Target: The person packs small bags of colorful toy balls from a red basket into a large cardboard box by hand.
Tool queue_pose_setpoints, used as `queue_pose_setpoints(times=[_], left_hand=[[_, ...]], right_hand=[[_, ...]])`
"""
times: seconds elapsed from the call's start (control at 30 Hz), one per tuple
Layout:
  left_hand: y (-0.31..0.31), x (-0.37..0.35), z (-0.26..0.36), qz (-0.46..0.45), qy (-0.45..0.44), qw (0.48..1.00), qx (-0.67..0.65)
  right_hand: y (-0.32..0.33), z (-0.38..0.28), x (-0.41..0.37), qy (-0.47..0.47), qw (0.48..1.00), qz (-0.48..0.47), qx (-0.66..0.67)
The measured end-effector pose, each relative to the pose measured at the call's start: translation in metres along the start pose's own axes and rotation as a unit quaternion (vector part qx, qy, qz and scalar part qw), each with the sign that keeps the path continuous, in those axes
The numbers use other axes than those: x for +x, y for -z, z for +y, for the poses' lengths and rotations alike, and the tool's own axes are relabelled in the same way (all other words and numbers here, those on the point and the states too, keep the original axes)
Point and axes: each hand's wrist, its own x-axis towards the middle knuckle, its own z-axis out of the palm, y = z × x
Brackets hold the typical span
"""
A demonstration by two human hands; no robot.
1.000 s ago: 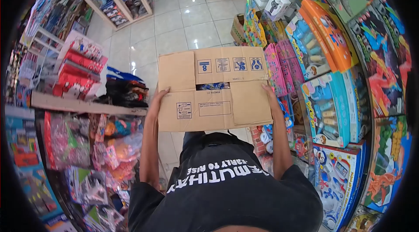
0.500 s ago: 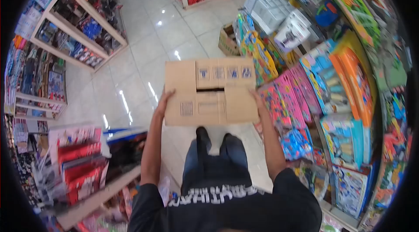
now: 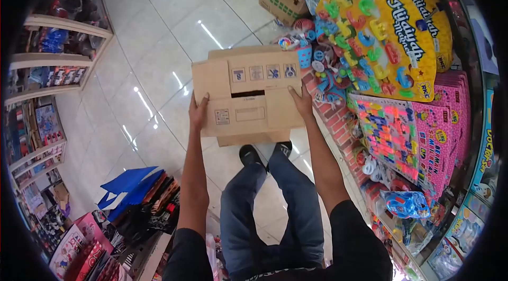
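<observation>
A brown cardboard box [image 3: 248, 105] is held out in front of my body, above the tiled floor. Its top flaps are folded over one another, leaving a narrow dark slot in the middle, and blue symbols are printed on them. My left hand [image 3: 199, 110] grips the left edge with the thumb on top. On the opposite edge my right hand [image 3: 301, 101] holds on in the same way. The fingers under and behind the box are hidden. Below it show my jeans and dark shoes.
On the right, yellow toy packs [image 3: 389, 32] and pink toy packs [image 3: 444, 127] line a display above a brick-patterned edge [image 3: 333, 117]. An open carton [image 3: 280, 0] stands ahead. Shelves [image 3: 58, 61] run along the left; blue bags [image 3: 129, 188] lie at lower left.
The view has moved forward along the aisle and tips further down, so the right-hand toy packs and carton look nearer. Both hands still hold the box, whose sides now show more.
</observation>
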Motion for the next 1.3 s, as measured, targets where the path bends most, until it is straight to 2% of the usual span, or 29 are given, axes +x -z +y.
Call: queue_pose_setpoints(times=[0.07,0.13,0.17,0.23,0.27,0.33,0.37,0.43,0.47,0.5,0.53,0.57,0.63,0.7,0.77,0.8,0.87,0.9,0.93,1.0,1.07,1.13,1.23,1.3], left_hand=[[-0.003,-0.002,0.0,-0.006,0.005,1.0,-0.019],[0.001,0.002,-0.01,0.026,-0.035,0.998,0.037],[0.003,0.005,-0.014,0.027,-0.037,0.998,0.038],[0.006,0.007,-0.018,0.061,-0.049,0.978,0.196],[0.007,0.008,-0.019,0.062,-0.053,0.978,0.194],[0.003,0.004,-0.013,0.131,0.085,0.896,0.415],[0.0,0.004,-0.01,0.13,0.082,0.897,0.413],[-0.006,0.003,-0.008,0.161,0.11,0.859,0.474],[-0.007,0.004,-0.006,0.161,0.107,0.859,0.474],[-0.008,0.005,-0.003,0.165,0.114,0.832,0.517],[-0.007,0.004,-0.001,0.168,0.122,0.803,0.558],[-0.007,0.002,0.001,0.168,0.121,0.803,0.559],[-0.003,0.003,0.007,0.128,0.171,0.832,0.512],[0.001,0.0,0.008,0.112,0.167,0.843,0.499],[0.0,-0.005,0.004,0.095,0.162,0.854,0.485],[-0.002,-0.012,0.002,0.11,0.131,0.869,0.465],[-0.005,-0.022,-0.003,0.126,0.097,0.883,0.442],[-0.004,-0.027,-0.006,0.114,0.057,0.905,0.405],[-0.005,-0.034,-0.003,0.102,0.017,0.925,0.366],[-0.01,-0.051,-0.002,0.116,-0.01,0.93,0.348],[-0.013,-0.074,-0.005,0.1,-0.053,0.969,0.222],[-0.02,-0.115,0.011,0.067,-0.014,0.969,0.236],[-0.021,-0.182,0.029,-0.029,-0.014,0.962,0.27],[-0.01,-0.225,0.015,-0.07,-0.05,0.954,0.288]], right_hand=[[-0.001,0.001,-0.003,-0.007,0.998,0.025,-0.05],[-0.003,0.001,-0.007,-0.108,0.991,-0.003,-0.081],[-0.003,0.0,-0.008,-0.107,0.991,-0.003,-0.079],[-0.002,-0.004,-0.009,-0.236,0.947,-0.042,-0.216],[-0.004,-0.007,-0.009,-0.232,0.948,-0.04,-0.215],[-0.01,-0.009,-0.013,-0.243,0.939,-0.012,-0.242],[-0.008,-0.01,-0.011,-0.286,0.93,-0.037,-0.228],[-0.008,-0.007,-0.008,-0.285,0.932,-0.036,-0.221],[-0.008,-0.005,-0.006,-0.283,0.934,-0.039,-0.212],[-0.008,-0.001,-0.003,-0.282,0.935,-0.037,-0.211],[-0.007,0.005,-0.002,-0.273,0.95,-0.049,-0.141],[-0.006,0.011,-0.003,-0.262,0.96,-0.061,-0.072],[-0.002,0.016,-0.005,-0.269,0.961,-0.067,-0.021],[-0.002,0.016,-0.008,-0.273,0.959,-0.074,0.031],[0.002,0.013,-0.016,-0.237,0.962,-0.095,0.097],[0.003,0.012,-0.02,-0.234,0.963,-0.094,0.096],[0.006,0.005,-0.026,-0.275,0.955,-0.096,-0.056],[0.013,-0.01,-0.03,-0.287,0.947,-0.118,-0.078],[0.017,-0.022,-0.035,-0.283,0.949,-0.117,-0.078],[0.026,-0.047,-0.05,-0.277,0.952,-0.095,-0.089],[0.035,-0.055,-0.07,-0.264,0.955,-0.109,-0.08],[0.046,-0.076,-0.098,-0.244,0.958,-0.12,-0.092],[0.067,-0.081,-0.161,-0.234,0.958,-0.133,-0.097],[0.084,-0.088,-0.203,-0.287,0.941,-0.139,-0.11]])
